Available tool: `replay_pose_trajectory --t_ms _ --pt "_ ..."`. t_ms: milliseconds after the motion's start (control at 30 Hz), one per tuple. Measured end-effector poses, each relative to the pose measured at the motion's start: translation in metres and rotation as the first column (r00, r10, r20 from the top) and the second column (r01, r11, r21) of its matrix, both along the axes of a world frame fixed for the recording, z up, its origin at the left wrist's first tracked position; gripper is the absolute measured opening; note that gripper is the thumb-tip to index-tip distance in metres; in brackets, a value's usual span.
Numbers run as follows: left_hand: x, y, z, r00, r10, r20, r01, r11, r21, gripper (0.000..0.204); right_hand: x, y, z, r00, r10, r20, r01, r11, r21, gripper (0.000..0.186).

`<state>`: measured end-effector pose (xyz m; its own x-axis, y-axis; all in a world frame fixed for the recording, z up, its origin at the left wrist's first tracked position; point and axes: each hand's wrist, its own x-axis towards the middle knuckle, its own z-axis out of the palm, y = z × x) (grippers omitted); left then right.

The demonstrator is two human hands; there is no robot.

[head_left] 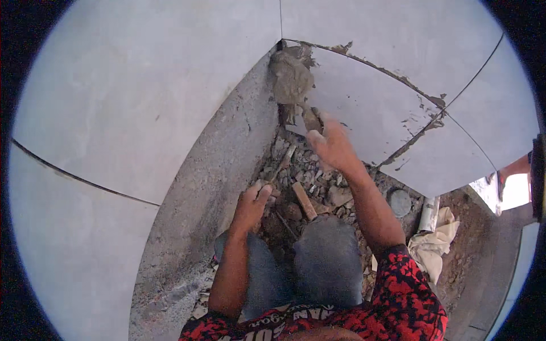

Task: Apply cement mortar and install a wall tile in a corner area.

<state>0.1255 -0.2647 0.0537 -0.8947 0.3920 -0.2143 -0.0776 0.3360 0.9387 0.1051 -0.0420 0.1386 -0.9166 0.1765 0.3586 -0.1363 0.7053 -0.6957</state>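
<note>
My right hand (334, 146) is closed round the handle of a trowel (311, 119) caked with mortar. Its blade reaches up to a lump of wet grey mortar (293, 77) in the corner where the pale tile (364, 102) meets the rough wall side. The blade's outline is mostly lost in the mortar. Lower and to the left, my left hand (252, 206) has its fingers curled at the lower end of a slim, pale-ended stick-like tool (284, 162) above the rubble. My fingers partly hide that end.
Broken stones and rubble (338, 196) lie between my knees and the tile, with a wooden piece (304, 200) among them. On the right are a round grey object (400, 202), a pale tube (428, 214) and a cloth (435, 247). Another person's hand (515, 169) shows at far right.
</note>
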Motion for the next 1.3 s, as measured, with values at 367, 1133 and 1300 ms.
replay_pose_trajectory --t_ms 367,1133,1300 --pt "-0.004 -0.015 -0.016 0.992 -0.015 -0.122 0.012 1.000 -0.024 0.043 -0.030 -0.049 0.051 1.000 -0.010 0.009 0.009 0.998 0.068 0.041" --pt "0.026 -0.021 0.033 0.976 0.055 -0.211 -0.063 0.998 -0.030 0.035 -0.014 -0.050 -0.039 0.989 0.038 -0.141 -0.032 0.999 0.042 0.058" --pt "0.028 -0.022 0.028 0.963 0.044 -0.264 -0.099 0.975 -0.200 0.039 -0.016 -0.064 -0.061 0.948 0.209 -0.239 -0.157 0.963 0.218 0.059"
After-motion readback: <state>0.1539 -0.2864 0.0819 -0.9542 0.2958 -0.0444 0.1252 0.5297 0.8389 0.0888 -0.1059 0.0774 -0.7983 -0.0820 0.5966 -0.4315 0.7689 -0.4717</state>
